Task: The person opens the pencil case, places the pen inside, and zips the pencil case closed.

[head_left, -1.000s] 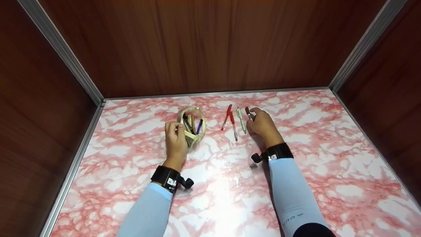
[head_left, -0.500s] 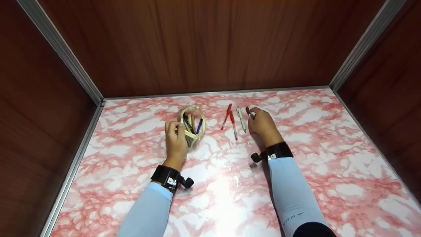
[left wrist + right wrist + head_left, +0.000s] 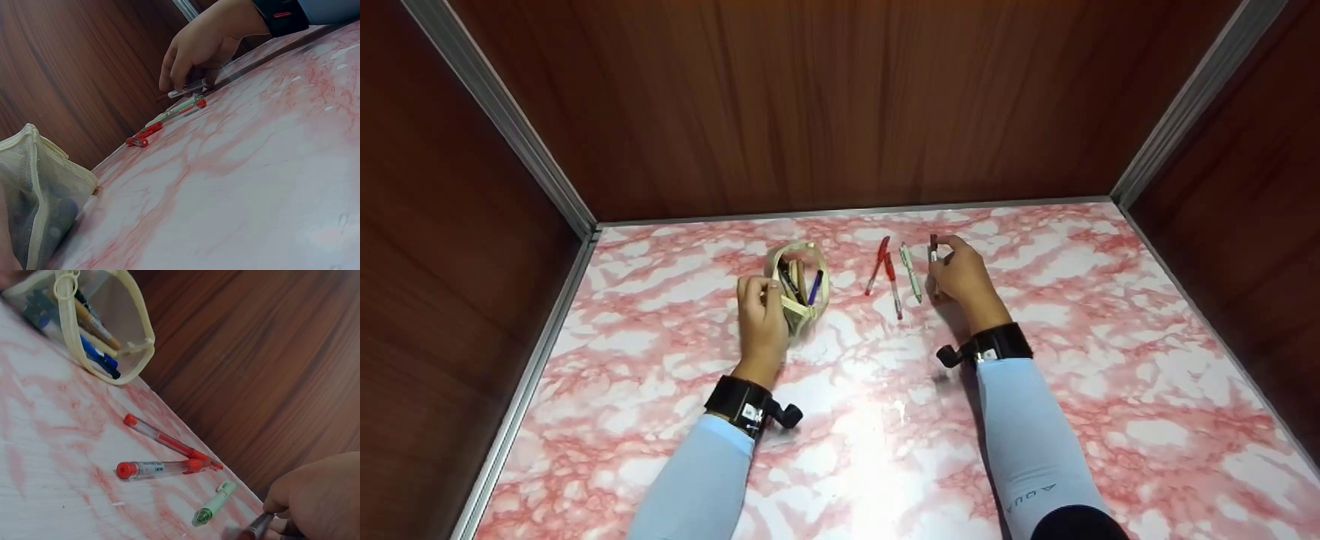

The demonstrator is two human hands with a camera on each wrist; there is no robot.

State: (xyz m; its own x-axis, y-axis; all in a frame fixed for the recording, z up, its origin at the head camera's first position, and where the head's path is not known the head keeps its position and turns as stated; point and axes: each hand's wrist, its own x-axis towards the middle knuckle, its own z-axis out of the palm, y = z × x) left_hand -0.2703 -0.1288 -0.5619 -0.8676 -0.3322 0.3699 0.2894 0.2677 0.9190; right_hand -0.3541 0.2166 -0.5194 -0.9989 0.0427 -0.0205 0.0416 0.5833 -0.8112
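A cream mesh pencil case (image 3: 826,282) stands with its mouth open, several pens inside, including a blue pen (image 3: 98,353). My left hand (image 3: 761,319) grips the near left part of its rim with curled fingers. On the right, my right hand (image 3: 964,276) pinches a brown-capped pen (image 3: 934,244) between thumb and fingers, close over the table. Part of that pen is hidden by the hand. Just left of it lies a light green pen (image 3: 910,271), and beyond that two red-capped pens, one slanted (image 3: 874,271) and one straighter (image 3: 894,291), their caps close together.
The pens lie on a pink-and-white marbled tabletop (image 3: 855,420). Dark wood panels close off the back (image 3: 840,112) and both sides, with grey metal strips (image 3: 510,120) at the corners. Each wrist wears a black camera band (image 3: 1002,343).
My right hand has shifted slightly up and right, and the brown-capped pen has swung from slanted to nearly straight away from me. My left hand and the pencil case stay put.
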